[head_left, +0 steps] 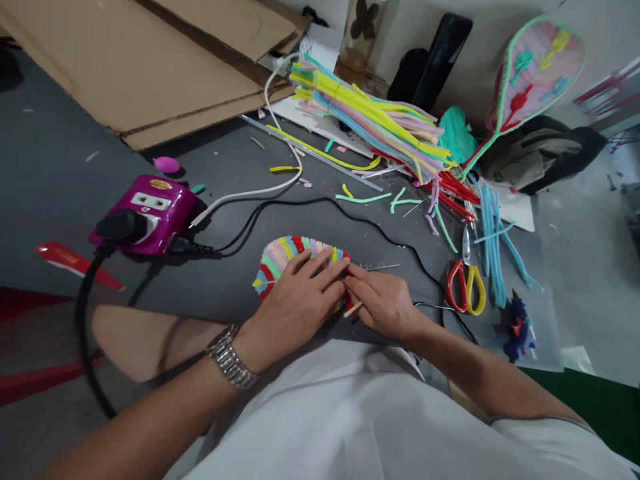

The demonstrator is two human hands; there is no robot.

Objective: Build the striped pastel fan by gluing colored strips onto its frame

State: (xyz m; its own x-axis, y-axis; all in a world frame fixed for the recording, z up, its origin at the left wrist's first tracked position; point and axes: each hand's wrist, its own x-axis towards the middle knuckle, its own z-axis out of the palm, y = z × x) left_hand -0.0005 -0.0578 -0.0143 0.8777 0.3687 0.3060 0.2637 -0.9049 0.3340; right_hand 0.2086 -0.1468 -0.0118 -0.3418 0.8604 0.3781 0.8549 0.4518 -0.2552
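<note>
Head view: left hand (pixel 300 290) spread over striped oval (pixel 283 251), right hand (pixel 384 299) pinching stick (pixel 353 309); clear container (pixel 357 45), twelve o'clock, contents unclear.

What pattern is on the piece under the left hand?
Multicoloured stripes across the piece, seen best in the head view.

On the worktop (pixel 240 217), the socket box (pixel 145 223) lies left of the left hand (pixel 300 293), the scissors (pixel 466 253) right of the right hand (pixel 383 298). Beyond both, past the cord (pixel 400 245), lie cardboard (pixel 150 73) leftward, pipe cleaners (pixel 370 117) rightward.
</note>
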